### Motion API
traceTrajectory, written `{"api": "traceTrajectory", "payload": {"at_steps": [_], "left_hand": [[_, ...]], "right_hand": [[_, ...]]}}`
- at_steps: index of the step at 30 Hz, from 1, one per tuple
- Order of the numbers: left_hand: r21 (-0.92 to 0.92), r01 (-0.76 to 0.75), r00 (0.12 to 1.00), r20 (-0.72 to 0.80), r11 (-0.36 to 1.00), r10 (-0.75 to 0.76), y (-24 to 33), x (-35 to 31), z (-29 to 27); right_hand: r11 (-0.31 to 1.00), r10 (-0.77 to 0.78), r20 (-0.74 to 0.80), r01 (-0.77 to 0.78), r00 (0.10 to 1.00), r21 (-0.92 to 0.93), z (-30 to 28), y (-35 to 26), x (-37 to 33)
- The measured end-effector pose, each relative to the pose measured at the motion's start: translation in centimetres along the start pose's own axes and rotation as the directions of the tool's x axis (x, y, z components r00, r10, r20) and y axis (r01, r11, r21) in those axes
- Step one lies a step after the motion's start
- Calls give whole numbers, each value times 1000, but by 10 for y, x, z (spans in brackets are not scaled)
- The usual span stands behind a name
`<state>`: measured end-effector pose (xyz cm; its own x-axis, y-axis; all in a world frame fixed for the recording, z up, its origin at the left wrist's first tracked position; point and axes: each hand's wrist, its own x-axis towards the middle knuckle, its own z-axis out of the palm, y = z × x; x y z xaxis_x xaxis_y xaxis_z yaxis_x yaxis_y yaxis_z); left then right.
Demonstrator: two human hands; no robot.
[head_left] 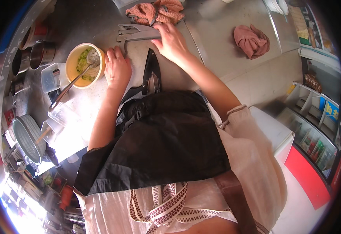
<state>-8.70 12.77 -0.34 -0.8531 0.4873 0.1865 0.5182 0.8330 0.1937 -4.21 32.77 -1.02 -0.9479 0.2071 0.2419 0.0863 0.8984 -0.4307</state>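
My right hand point(172, 43) is closed around the handle end of a grey metal clamp point(137, 34), whose two hinged arms point left over the counter. Beside the right rim of a yellow bowl point(72, 58) rests my left hand point(118, 69), fingers forward and apart, with nothing seen in it. Whether its fingertips touch the bowl is hard to tell. Inside the bowl are chopped green bits point(83, 62) and a pale grainy food. A long-handled metal ladle point(71, 85) leans in it, its handle reaching over the near rim.
An orange-pink cloth point(155, 13) lies behind the clamp, and a dusty pink cloth point(251, 41) further right. Metal pots point(41, 54) and a clear plastic container point(50, 78) stand left of the bowl. A grey-green basket point(28, 136) sits nearer. A black pointed thing point(151, 70) juts out before my apron.
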Motion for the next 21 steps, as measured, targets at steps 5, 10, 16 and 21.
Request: {"api": "traceTrajectory", "payload": {"at_steps": [5, 10, 16, 21], "left_hand": [[-226, -6, 912, 399, 974, 98, 15, -26, -32], [-211, 14, 728, 672, 977, 135, 24, -40, -22], [-191, 45, 775, 626, 980, 87, 20, -46, -15], [-108, 36, 797, 603, 994, 37, 23, -46, -16]], "right_hand": [[964, 233, 461, -267, 856, 8, -22, -21, -64], [976, 209, 531, -205, 821, -66, -23, -42, -86], [964, 264, 536, -238, 801, -120, -26, -53, -87], [927, 354, 449, -370, 820, -56, -19, -53, -94]]}}
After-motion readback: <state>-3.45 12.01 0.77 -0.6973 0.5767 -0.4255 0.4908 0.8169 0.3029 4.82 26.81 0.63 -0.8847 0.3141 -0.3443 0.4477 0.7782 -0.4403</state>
